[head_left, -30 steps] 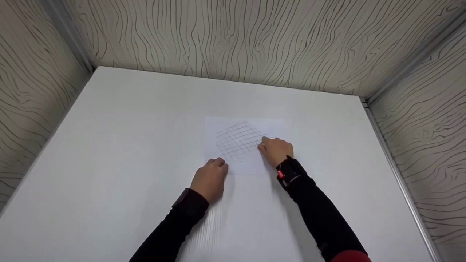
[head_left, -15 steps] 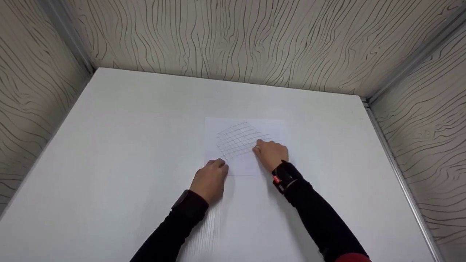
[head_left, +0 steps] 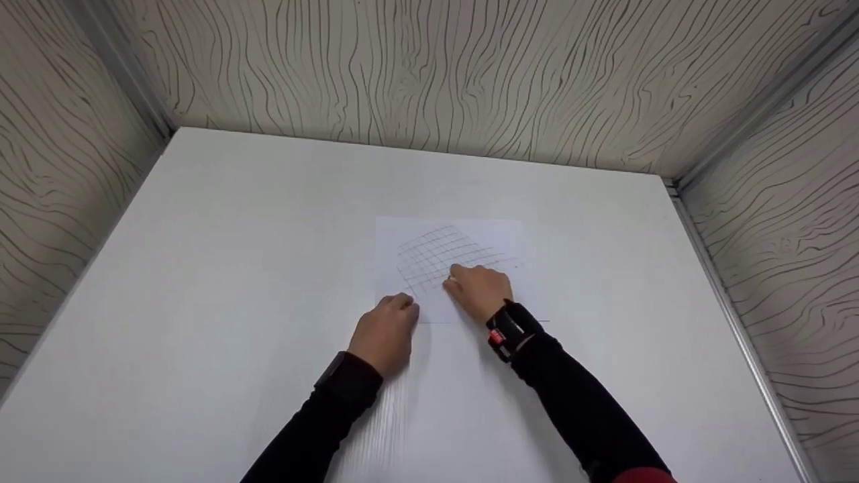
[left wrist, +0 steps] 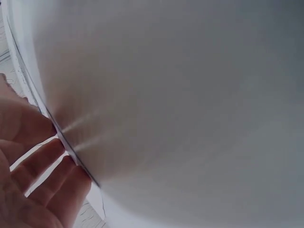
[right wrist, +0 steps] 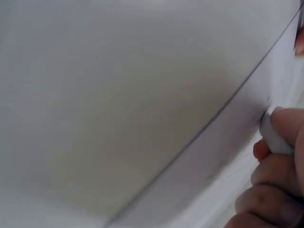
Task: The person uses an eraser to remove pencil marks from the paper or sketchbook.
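Observation:
A sheet of white paper point(head_left: 396, 231) with a pencilled grid point(head_left: 429, 255) lies on the white table. My right hand point(head_left: 480, 292) pinches a small white eraser point(right wrist: 275, 135), its end against the paper at the lower part of the grid. In the head view the fingers mostly cover the eraser. At the sheet's near left corner rests my left hand point(head_left: 386, 335). The left wrist view shows its fingers point(left wrist: 50, 178) reaching to the paper's near edge, fingertips touching it. Smudged marks show on the paper in the right wrist view.
The white table point(head_left: 268, 221) spreads around the sheet on all sides. Wood-patterned panels point(head_left: 402, 74) stand behind it and at both sides, with grey metal posts point(head_left: 124, 60) at the corners.
My right hand has moved left and a little nearer across the paper with the eraser, uncovering grid lines at the right. My left hand has stayed at the near left corner.

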Available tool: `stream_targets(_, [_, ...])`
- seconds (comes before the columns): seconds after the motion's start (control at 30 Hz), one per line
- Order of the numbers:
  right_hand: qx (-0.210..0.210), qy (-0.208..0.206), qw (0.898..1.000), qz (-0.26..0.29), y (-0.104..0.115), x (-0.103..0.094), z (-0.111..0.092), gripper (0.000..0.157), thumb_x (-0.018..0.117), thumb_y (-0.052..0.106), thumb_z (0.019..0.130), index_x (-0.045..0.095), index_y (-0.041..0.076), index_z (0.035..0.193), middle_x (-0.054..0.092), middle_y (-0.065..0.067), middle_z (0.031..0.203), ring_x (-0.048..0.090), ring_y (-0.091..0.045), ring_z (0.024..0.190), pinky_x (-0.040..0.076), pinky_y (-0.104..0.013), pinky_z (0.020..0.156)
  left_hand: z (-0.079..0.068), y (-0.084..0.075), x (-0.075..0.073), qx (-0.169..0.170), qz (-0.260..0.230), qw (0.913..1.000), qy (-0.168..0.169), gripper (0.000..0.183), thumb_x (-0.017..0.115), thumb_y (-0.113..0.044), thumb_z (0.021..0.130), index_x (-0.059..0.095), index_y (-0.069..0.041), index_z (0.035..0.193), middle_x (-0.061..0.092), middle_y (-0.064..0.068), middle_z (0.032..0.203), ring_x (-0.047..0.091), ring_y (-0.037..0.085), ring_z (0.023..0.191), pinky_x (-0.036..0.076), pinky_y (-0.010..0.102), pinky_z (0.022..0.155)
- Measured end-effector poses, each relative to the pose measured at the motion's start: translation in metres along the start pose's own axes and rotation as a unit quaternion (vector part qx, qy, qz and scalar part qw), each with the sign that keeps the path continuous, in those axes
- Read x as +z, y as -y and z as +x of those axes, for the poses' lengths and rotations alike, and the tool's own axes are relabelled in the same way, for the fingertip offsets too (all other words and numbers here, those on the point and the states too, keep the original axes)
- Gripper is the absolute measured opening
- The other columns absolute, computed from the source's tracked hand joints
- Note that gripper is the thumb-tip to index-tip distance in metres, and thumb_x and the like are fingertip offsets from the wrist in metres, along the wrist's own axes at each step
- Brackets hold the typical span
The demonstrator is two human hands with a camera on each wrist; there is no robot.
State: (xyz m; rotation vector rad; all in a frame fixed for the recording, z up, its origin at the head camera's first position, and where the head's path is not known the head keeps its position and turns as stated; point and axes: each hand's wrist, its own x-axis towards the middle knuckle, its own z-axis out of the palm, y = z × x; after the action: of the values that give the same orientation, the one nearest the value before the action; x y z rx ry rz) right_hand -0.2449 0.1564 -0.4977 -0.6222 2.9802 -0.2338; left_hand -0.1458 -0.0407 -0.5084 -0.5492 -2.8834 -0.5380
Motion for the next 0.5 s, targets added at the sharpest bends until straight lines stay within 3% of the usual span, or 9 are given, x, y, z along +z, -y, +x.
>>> stream_targets(0.17, [0.091, -0.033, 0.995, -0.006, -0.045, -0.011, -0.003, 0.024, 0.063, 0.027, 0.103, 0.061, 0.008, 0.089, 0.059, -0.010, 0.068, 0.056, -0.027, 0.062, 0.051, -0.046, 0.059, 0.000, -0.001, -0.001, -0.002, -0.006, 1.0000, -0.002, 0.020, 0.065, 0.005, 0.089, 0.074, -0.001, 0.106, 0.068, 0.012, 0.115, 0.066, 0.031, 0.110, 0.060, 0.041, 0.078])
stream_targets(0.27, [0.113, -0.039, 0.993, -0.001, -0.059, -0.015, -0.003, 0.025, 0.061, 0.027, 0.103, 0.061, 0.005, 0.091, 0.059, -0.013, 0.070, 0.057, -0.030, 0.064, 0.051, -0.048, 0.060, -0.001, -0.002, -0.001, -0.007, -0.007, 1.0000, -0.001, 0.020, 0.064, 0.003, 0.090, 0.074, 0.000, 0.108, 0.067, 0.013, 0.118, 0.064, 0.031, 0.115, 0.060, 0.042, 0.083])
stream_targets(0.5, [0.109, -0.036, 0.993, 0.037, -0.046, -0.018, -0.002, 0.028, 0.054, 0.031, 0.106, 0.062, 0.004, 0.101, 0.057, -0.011, 0.069, 0.054, -0.027, 0.062, 0.046, -0.043, 0.056, 0.001, -0.010, 0.006, -0.003, 0.004, 1.0000, -0.002, 0.027, 0.065, 0.001, 0.091, 0.072, 0.002, 0.117, 0.066, 0.014, 0.124, 0.062, 0.030, 0.121, 0.060, 0.040, 0.083])
